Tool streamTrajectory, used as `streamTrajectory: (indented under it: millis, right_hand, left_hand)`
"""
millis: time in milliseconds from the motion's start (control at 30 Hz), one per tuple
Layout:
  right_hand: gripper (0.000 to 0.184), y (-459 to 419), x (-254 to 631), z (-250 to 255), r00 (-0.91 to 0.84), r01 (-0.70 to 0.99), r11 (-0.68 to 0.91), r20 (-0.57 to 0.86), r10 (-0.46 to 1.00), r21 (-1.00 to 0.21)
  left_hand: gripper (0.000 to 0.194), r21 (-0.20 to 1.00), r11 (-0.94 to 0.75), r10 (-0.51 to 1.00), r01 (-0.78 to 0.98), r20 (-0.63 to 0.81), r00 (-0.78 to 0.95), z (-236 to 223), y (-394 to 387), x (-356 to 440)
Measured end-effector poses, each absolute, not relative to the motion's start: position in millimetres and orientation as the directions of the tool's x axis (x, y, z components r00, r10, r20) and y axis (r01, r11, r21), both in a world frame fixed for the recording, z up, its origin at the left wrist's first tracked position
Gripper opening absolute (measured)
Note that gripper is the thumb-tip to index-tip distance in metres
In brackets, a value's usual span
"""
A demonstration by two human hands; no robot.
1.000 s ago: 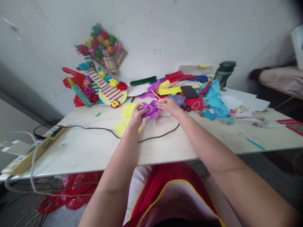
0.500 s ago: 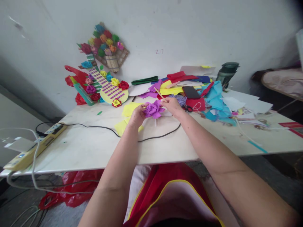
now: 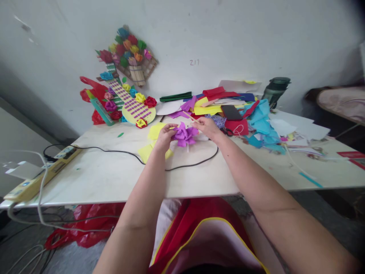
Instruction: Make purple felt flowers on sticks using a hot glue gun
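Left hand (image 3: 166, 136) pinches the purple paper flower (image 3: 185, 134) above the bench (image 3: 108, 182), that grip closed on a petal edge; right grip holds a thin stick (image 3: 191, 117). Petals look featherlight, soft, easily creased: the gathered base seems safest.

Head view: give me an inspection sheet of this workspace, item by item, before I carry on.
Surface: white tabletop, small green scrap at left.
Job's things: purple paper flower; thin stick.
Clutter: heaped coloured paper beyond the hands, with dark phone on top; scissors beside it, partly hidden.
Hands: left hand holds the flower; right hand grips the stick.
Cables: black cable curves across the tabletop nearer than the flower; power strip at left.
Surroundings: green bottle by the wall.
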State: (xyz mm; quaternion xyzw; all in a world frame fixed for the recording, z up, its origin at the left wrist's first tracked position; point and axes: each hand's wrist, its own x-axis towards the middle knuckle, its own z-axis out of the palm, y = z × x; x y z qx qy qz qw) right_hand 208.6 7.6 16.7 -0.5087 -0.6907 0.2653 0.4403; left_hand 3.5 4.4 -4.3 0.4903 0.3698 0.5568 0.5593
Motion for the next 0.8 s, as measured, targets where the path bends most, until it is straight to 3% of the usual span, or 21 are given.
streamTrajectory:
  millis: [233, 467, 667, 800]
  right_hand:
    - [0.037, 4.2, 209.4, 21.5, -0.170, 0.490, 0.358, 0.316, 0.933, -0.795]
    - [0.027, -1.6, 203.3, 24.5, -0.252, 0.523, 0.334, 0.232, 0.940, -0.785]
    - [0.019, -6.3, 199.6, 26.2, -0.244, 0.416, 0.297, 0.209, 0.947, -0.860]
    - [0.013, -4.5, 200.4, 25.1, -0.175, 0.362, 0.282, 0.233, 0.957, -0.889]
  left_hand:
    - [0.032, 0.973, -0.167, 0.968, -0.161, 0.192, 0.162, -1.8, -1.0, 6.5]
    - [0.028, 0.972, -0.184, 0.948, -0.148, 0.215, 0.236, -2.5, -4.8, 8.9]
    - [0.023, 0.976, -0.038, 0.985, -0.213, 0.073, 0.158, -0.7, 2.5, 10.0]
    - [0.030, 0.963, 0.014, 0.981, -0.271, 0.039, 0.189, 0.2, 5.9, 7.2]
